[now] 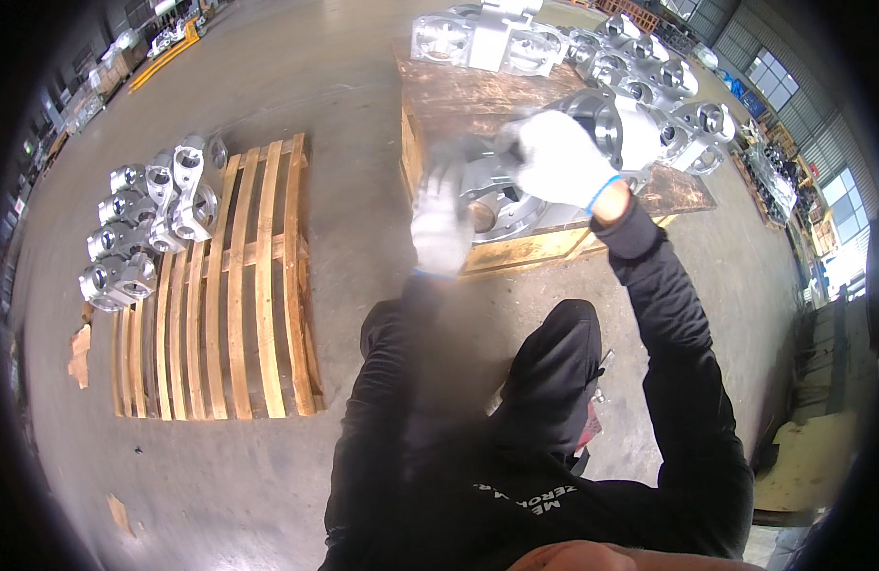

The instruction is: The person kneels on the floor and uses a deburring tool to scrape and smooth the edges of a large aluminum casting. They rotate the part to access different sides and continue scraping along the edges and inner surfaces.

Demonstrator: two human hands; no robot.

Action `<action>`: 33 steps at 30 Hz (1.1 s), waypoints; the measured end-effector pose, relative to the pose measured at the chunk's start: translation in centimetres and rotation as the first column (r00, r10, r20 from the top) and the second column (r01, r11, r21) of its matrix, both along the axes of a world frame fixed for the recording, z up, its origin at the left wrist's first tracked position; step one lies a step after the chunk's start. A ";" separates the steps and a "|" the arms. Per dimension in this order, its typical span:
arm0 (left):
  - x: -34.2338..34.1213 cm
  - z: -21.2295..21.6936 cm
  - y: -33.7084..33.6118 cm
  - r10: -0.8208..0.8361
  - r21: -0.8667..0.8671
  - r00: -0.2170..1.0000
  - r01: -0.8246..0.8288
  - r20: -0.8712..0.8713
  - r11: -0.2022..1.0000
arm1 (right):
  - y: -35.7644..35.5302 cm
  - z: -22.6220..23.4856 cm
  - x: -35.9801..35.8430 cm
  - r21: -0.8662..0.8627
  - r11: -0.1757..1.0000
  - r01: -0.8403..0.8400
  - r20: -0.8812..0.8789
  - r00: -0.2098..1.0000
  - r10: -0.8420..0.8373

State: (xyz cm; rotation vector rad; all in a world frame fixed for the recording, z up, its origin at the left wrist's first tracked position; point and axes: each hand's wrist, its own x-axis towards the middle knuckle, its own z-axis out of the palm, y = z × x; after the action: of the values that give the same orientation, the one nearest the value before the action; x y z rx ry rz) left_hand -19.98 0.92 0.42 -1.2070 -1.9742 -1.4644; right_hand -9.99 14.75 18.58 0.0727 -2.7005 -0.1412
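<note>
A silver metal casting with round openings lies at the near edge of a wooden platform in front of me. My left hand, in a white glove, is at the casting's left side with its fingers stretched out and slightly blurred. Over the casting is my right hand, also gloved in white and curled closed. A dark spot shows at its finger end, but glare and blur hide what it holds, if anything. Just beyond the right hand stands a larger silver casting.
More silver castings stand on the platform's far side and right. On the floor to the left, a slatted wooden pallet carries a group of similar castings. A yellow pallet jack stands far left.
</note>
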 end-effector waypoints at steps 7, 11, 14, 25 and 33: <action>-0.5 0.1 -0.4 -0.065 -0.047 0.998 0.064 -0.013 0.997 | -1.1 0.5 -3.7 -0.084 0.993 0.086 0.098 0.992 -0.077; -0.3 0.4 -0.4 -0.018 -0.210 0.994 0.039 0.105 0.977 | -2.9 0.2 -4.8 -0.268 0.895 0.356 0.102 0.935 -0.341; 0.0 0.8 -0.3 -0.005 -0.203 0.992 0.032 0.129 0.979 | -4.2 -0.7 -4.9 -0.331 0.895 0.298 0.050 0.953 -0.299; -0.3 -0.7 0.1 -0.051 -0.030 0.996 0.054 0.074 0.998 | -4.4 -1.1 -5.5 -0.272 0.833 0.481 0.125 0.876 -0.465; -1.5 0.3 0.3 -0.122 0.007 0.982 0.122 0.141 0.992 | -1.8 -1.7 -7.7 -0.108 0.957 0.270 0.155 0.955 -0.252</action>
State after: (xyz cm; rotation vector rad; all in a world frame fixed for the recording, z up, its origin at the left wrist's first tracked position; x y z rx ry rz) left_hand -21.51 1.19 0.67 -1.2772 -2.0237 -1.6515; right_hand -17.70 12.92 16.90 -0.3272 -2.8409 -0.0421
